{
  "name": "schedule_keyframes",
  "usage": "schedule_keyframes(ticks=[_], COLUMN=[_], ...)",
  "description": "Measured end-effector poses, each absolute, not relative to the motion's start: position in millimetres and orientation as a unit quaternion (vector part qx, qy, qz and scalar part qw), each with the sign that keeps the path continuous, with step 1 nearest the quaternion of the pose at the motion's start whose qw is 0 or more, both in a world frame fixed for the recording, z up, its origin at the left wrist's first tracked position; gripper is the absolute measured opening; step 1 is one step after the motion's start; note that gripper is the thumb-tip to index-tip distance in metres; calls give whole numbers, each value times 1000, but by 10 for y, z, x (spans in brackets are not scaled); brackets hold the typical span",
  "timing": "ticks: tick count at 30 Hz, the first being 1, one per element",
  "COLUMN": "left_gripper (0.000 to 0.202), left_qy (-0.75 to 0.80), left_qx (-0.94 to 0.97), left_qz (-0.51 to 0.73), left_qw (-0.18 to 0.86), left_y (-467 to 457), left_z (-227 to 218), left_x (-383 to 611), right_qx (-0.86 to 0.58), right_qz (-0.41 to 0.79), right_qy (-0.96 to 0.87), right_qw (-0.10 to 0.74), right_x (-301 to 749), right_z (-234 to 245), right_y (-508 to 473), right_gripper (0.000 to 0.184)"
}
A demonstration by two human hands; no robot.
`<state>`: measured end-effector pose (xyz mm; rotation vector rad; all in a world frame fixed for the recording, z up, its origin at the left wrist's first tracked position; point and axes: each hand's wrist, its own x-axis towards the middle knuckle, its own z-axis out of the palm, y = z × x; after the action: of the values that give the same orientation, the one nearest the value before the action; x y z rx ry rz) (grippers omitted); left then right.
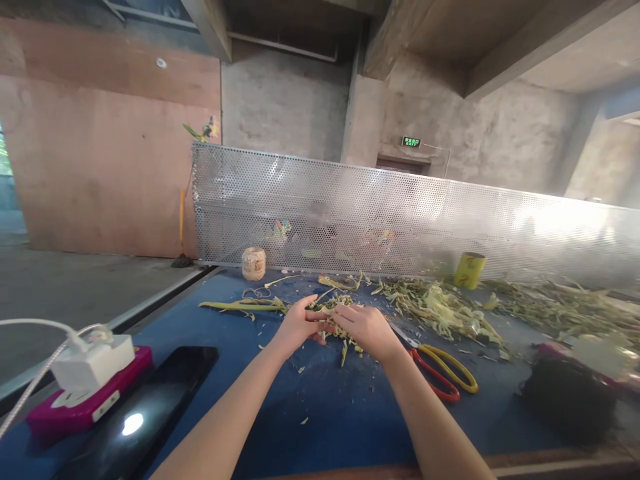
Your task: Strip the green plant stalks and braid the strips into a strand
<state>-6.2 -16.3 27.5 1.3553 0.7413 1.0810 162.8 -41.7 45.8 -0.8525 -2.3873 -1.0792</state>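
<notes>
My left hand [299, 323] reaches in with thumb raised and fingers apart, its fingertips at a small heap of pale green-yellow plant scraps [345, 303] on the blue tabletop. From the other side my right hand [364, 328] curls its fingers over the heap, close to the left fingertips. Scraps show around and between the fingers; what lies under the right palm is hidden. A long green stalk [245, 306] lies left of the heap. Scissors [440, 370] with one red and one yellow handle loop rest beside my right wrist, their blades partly hidden.
A pink power strip [100, 400] with a white charger and a black phone [150, 407] lie at left. A twine-wrapped jar [253, 264] and a yellow-green cup [470, 271] stand by the perforated metal screen [320, 200]. Leafy stalks [440, 307] pile at right, behind a dark blurred object [570, 393].
</notes>
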Motion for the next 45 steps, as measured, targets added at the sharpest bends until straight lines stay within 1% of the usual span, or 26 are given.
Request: schedule_keyframes(ticks=[4, 6, 11, 16, 22, 27, 29, 30, 32, 36, 38, 41, 45], left_gripper=[96, 97, 96, 92, 80, 73, 73, 73, 75, 77, 77, 76, 75], left_qy=[293, 290, 307, 307, 305, 322, 324, 321, 309, 286, 274, 252, 240], left_qx=[585, 584, 584, 609, 654, 669, 670, 670, 667, 643, 627, 611, 609], left_qz=[467, 471, 508, 540, 521, 531, 539, 542, 546, 564, 573, 571, 559], left_qw=[595, 594, 554, 493, 455, 408, 395, 394, 402, 432, 451, 488, 510], left_y=[-162, -163, -177, -213, -238, -233, -242, -247, -255, -240, -220, -193, -179], left_z=[291, 298, 314, 336, 334, 305, 305, 307, 315, 327, 324, 313, 300], left_x=[-98, -108, -108, -96, -72, -59, -59, -59, -60, -65, -67, -66, -60], right_qx=[-287, -276, -286, -309, -339, -327, -315, -311, -312, -340, -342, -326, -307], right_qz=[-384, -372, -343, -394, -411, -448, -443, -432, -382, -190, -105, -39, -17], right_qy=[-850, -854, -849, -827, -811, -806, -814, -819, -827, -812, -800, -793, -800], right_qw=[219, 236, 284, 257, 241, 205, 206, 216, 269, 435, 482, 513, 515], right_x=[1634, 1639, 1630, 1611, 1604, 1559, 1562, 1569, 1588, 1585, 1563, 1544, 1560], right_z=[469, 468, 446, 427, 414, 414, 408, 402, 383, 348, 342, 341, 336], right_y=[-432, -435, -431, -413, -393, -395, -396, -395, -385, -340, -313, -285, -281], right_gripper=[23, 23, 23, 22, 21, 23, 22, 22, 22, 13, 9, 7, 8])
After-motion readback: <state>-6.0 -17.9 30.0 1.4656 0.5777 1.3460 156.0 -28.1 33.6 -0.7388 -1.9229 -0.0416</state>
